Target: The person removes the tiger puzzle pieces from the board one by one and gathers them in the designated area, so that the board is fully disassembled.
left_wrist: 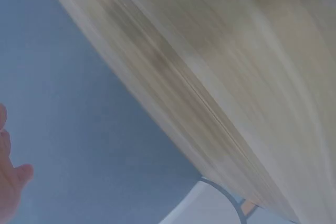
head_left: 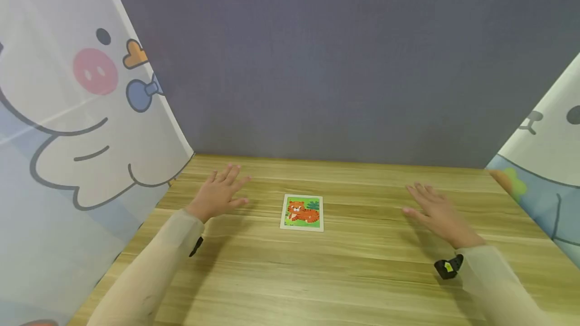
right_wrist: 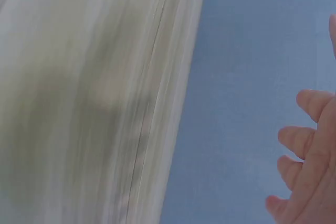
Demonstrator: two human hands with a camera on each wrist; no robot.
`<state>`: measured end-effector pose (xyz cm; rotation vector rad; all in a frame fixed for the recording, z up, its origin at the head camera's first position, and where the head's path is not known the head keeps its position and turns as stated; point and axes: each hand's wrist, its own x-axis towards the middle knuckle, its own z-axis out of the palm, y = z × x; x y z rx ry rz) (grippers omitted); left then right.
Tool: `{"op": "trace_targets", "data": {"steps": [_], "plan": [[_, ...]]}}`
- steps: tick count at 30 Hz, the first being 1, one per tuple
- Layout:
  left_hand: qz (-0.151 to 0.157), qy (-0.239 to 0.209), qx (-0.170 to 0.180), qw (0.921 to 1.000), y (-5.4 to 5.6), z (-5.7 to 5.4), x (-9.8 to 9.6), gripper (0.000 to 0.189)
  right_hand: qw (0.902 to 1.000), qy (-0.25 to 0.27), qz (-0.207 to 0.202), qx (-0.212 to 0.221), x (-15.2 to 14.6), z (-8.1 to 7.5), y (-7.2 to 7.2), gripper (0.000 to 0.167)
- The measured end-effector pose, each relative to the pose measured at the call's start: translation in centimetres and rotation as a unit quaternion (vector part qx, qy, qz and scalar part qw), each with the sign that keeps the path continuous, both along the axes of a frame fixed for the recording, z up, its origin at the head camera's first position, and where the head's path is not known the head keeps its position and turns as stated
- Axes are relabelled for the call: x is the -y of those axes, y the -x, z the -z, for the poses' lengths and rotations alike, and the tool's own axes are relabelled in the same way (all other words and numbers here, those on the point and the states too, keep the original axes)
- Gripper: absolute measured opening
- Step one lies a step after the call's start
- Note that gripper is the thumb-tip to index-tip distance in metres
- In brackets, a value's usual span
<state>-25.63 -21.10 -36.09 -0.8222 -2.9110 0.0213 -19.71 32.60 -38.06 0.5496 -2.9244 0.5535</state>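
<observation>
A small square card or puzzle [head_left: 302,213] with a white border lies flat on the wooden table, showing an orange tiger on green. To its left, my left hand [head_left: 218,196] is spread over the table with fingers extended and nothing held. My right hand [head_left: 440,215] is likewise spread, farther off to the right of the picture, also holding nothing. In the left wrist view only part of the left hand [left_wrist: 9,182] shows at the edge. The right wrist view catches the right hand's fingers [right_wrist: 298,141], apart from one another.
The wood-grain table [head_left: 344,275] ends at a grey upright panel [head_left: 335,64] behind. Cartoon-printed cloths stand on the left [head_left: 90,114] and on the right [head_left: 550,165]. A black wrist strap with a small device [head_left: 447,267] sits on the right wrist.
</observation>
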Motion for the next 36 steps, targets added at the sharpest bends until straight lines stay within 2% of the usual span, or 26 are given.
{"op": "trace_targets", "data": {"steps": [7,15,20,28,36], "plan": [[0.048,0.004,0.014,0.9987,0.7,0.2,-2.3,0.064,0.9972,0.069,0.005,0.029,1.1,-0.1,0.4,0.073],[0.080,0.004,0.055,0.9952,0.6,0.4,-4.5,0.062,0.9883,0.135,0.028,0.064,4.1,0.2,1.6,0.062],[0.099,0.014,0.076,0.9920,0.6,0.7,-5.8,0.061,0.9846,0.159,0.043,0.059,5.8,0.6,2.3,0.051],[0.109,0.050,0.091,0.9886,0.3,1.1,-7.4,0.063,0.9843,0.167,0.043,0.041,8.1,1.8,3.4,0.034],[0.099,0.098,0.109,0.9843,0.1,1.5,-8.4,0.062,0.9872,0.145,0.023,0.061,10.2,2.1,4.2,0.031]]}}
